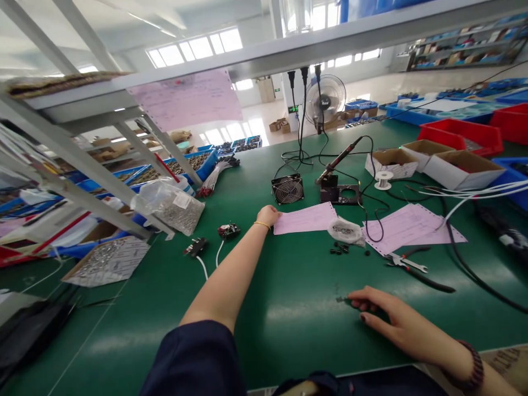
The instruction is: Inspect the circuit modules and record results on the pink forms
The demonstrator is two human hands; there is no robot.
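Dark sleeve [192,360] right up at the bottom of the view, and beyond it the long green workbench [289,344] stretching away! Over on the far right, red bins [460,137] and open cardboard boxes [462,169]. Farther along the bench, a soldering iron [338,160] propped on its stand, next to a small black fan [287,188]. And now the left hand [268,216], touching the near edge of a pink paper sheet [303,219], curled over, grip impossible to call from here! Near right, the right hand [396,319], fingers drawn narrow, pinching a tiny dark piece [342,300] just above the green surface, too small to name! Just beyond, red-handled... no, black-handled pliers [406,263].
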